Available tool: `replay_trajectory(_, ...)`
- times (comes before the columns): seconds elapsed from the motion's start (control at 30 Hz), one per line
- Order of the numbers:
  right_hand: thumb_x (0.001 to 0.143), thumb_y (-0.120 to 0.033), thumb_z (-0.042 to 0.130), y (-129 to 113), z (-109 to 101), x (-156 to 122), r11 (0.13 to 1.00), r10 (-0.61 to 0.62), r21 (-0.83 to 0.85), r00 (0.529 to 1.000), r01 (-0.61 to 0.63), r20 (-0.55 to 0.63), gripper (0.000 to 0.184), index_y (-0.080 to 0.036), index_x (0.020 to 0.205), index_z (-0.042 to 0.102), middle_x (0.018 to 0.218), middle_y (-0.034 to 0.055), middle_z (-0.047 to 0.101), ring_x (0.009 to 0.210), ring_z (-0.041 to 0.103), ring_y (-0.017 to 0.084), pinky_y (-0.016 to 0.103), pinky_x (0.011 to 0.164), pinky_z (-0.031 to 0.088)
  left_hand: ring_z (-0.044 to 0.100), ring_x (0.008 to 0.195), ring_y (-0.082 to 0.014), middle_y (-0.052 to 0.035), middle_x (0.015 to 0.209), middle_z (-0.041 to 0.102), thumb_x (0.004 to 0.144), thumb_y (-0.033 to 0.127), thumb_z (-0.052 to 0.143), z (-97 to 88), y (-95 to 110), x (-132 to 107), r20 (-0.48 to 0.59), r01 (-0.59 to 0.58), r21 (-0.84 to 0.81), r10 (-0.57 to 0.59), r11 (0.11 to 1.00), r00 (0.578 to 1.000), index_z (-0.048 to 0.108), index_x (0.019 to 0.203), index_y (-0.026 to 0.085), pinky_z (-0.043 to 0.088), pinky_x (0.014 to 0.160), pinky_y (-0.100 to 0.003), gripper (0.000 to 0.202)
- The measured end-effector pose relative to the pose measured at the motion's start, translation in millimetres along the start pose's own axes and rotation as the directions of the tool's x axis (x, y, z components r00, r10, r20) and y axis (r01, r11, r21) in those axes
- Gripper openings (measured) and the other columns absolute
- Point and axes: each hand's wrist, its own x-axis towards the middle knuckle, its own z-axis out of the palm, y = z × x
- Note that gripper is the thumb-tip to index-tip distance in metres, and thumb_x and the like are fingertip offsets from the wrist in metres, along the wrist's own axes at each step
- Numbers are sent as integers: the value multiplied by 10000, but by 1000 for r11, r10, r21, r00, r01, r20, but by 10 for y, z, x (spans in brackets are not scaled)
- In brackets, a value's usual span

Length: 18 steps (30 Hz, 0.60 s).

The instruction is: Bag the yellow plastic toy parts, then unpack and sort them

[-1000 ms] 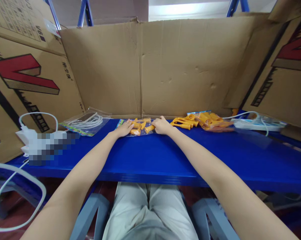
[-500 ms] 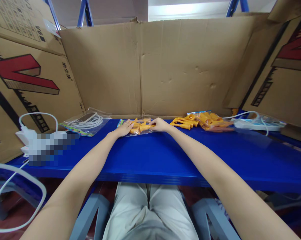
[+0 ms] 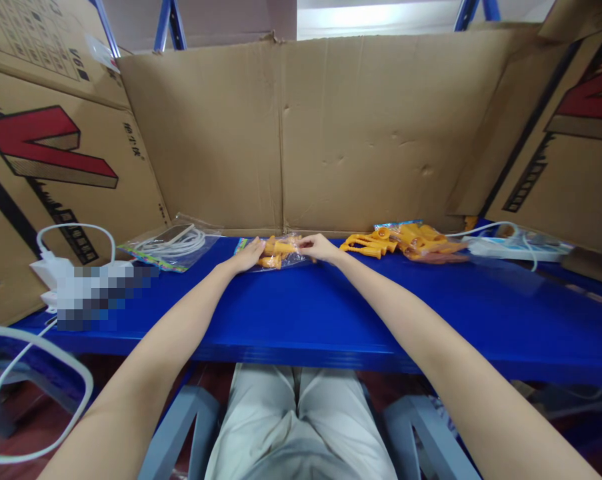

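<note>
- Two hands at one bag (image 3: 287, 258), mid-table (image 3: 301, 307), near the cardboard (image 3: 281, 147).
- Left hand (image 3: 249, 256): laid on the bag's left end, as before; whether it grips, I cannot tell.
- Right hand (image 3: 322, 247): fingertips pinching a yellow piece (image 3: 279, 247), which lies farther left than a second ago.

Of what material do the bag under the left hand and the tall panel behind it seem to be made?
Bag: probably thin, glossy plastic film, being see-through with bright highlights. Panel: apparently matte cardboard, brown with a vertical crease and dents.
</note>
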Motion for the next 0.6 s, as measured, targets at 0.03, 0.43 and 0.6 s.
replay_trajectory(0.03,736,-199,662,-7,36,-2,1000,7,-4,999,-6,31,220,-138,931,743,666,4,668,449,509,76,205,466,442,114,1435,-176,-98,1548,161,920,506,79,-4,3,-4,-10,14,-18,-14,1000,1000,302,1462,106,109,1162,-335,709)
replay_trajectory(0.43,794,-186,635,-33,100,12,899,-258,-319,951,300,168,115,-160,812,746,904,61,724,859,650,170,249,791,459,109,1440,-207,-94,1550,183,861,632,168,65,-62,63,-11,-55,80,56,995,998,334,1453,141,119,1159,-353,787)
replay_trajectory(0.6,802,-147,605,-139,58,-75,870,-131,-475,991,132,36,158,-161,895,732,1070,88,680,1053,598,194,254,898,430,97,1441,-216,-99,1550,167,866,627,196,62,-71,71,4,-63,47,63,997,998,335,1453,152,107,1162,-379,767)
